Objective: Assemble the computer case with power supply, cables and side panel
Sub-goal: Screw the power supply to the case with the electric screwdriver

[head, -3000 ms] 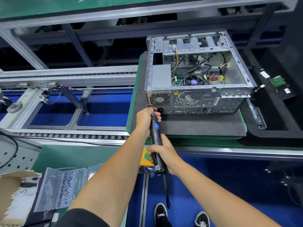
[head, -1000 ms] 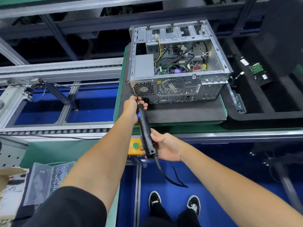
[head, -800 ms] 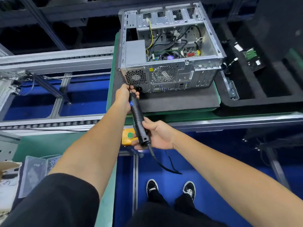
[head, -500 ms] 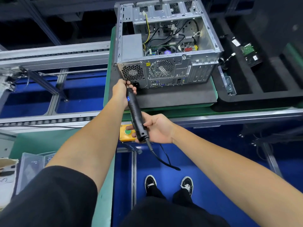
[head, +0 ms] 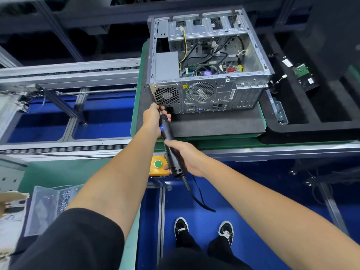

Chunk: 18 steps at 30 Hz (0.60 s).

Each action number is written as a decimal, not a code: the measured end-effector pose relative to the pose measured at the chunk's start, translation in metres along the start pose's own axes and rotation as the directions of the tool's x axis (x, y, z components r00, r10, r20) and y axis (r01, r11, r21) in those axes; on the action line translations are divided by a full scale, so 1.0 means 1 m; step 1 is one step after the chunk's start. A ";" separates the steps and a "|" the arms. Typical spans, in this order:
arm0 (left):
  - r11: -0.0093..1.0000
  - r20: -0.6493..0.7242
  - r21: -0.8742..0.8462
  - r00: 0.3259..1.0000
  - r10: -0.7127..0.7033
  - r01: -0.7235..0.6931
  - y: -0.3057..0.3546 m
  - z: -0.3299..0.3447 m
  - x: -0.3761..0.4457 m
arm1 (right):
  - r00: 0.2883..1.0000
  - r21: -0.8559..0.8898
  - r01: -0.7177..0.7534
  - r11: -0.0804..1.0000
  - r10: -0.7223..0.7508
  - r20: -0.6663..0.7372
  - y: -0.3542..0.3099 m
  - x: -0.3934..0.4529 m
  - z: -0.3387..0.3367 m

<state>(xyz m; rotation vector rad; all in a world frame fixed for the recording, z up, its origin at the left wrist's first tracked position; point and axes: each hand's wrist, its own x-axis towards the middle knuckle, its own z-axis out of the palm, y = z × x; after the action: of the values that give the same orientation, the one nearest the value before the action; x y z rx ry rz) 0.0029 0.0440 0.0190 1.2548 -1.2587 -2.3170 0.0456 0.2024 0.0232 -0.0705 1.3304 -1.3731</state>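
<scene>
An open silver computer case (head: 224,94) lies on a black foam mat (head: 214,125), its rear panel facing me and its side panel off. Inside sit the grey power supply (head: 166,65), black and yellow cables (head: 196,53) and the motherboard. A black electric screwdriver (head: 168,139) points at the case's lower left rear corner, by the power supply grille. My left hand (head: 153,117) grips the screwdriver's front end at that corner. My right hand (head: 185,158) holds its rear handle, where the cord leaves.
A yellow box with a green button (head: 158,164) sits under the conveyor rail. A clear tray of screws (head: 52,203) lies at lower left. A black tray (head: 311,106) at the right holds a green circuit board (head: 302,72) and a metal bracket (head: 278,114). My feet stand on blue floor.
The view has shifted a little; both hands stay on the screwdriver, its tip held at the same rear corner of the case.
</scene>
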 end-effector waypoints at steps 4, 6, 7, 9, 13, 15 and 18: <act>1.000 0.020 -0.010 1.000 0.015 -0.015 -0.002 -0.002 0.000 | 0.985 -0.162 0.047 0.986 -0.073 -0.156 0.002 0.008 0.014; 1.000 0.029 -0.024 0.999 0.014 -0.013 -0.002 -0.002 0.001 | 0.970 -0.205 0.069 0.976 -0.114 -0.217 0.008 0.011 0.019; 1.000 0.032 -0.028 0.999 0.013 -0.012 -0.002 -0.002 0.001 | 0.958 -0.228 0.086 0.970 -0.143 -0.247 0.010 0.013 0.020; 0.999 0.039 -0.032 0.999 0.012 -0.011 -0.001 -0.002 0.000 | 0.931 -0.297 0.126 0.947 -0.216 -0.294 0.014 0.016 0.022; 0.999 0.036 -0.028 0.999 0.018 -0.017 0.000 -0.002 0.000 | 0.908 -0.376 0.139 0.916 -0.269 -0.320 0.014 0.021 0.024; 0.999 0.028 -0.034 0.999 0.017 -0.016 0.000 -0.002 0.001 | 0.919 -0.357 0.124 0.926 -0.243 -0.309 0.011 0.023 0.024; 0.997 0.073 -0.076 0.997 0.010 -0.004 0.000 -0.005 0.001 | 0.930 -0.292 0.119 0.949 -0.209 -0.301 0.009 0.025 0.025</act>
<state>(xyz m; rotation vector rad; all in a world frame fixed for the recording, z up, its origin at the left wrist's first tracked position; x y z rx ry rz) 0.0061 0.0404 0.0173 1.1492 -1.1836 -2.4020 0.0602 0.1714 0.0100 -0.1444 1.8256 -1.3765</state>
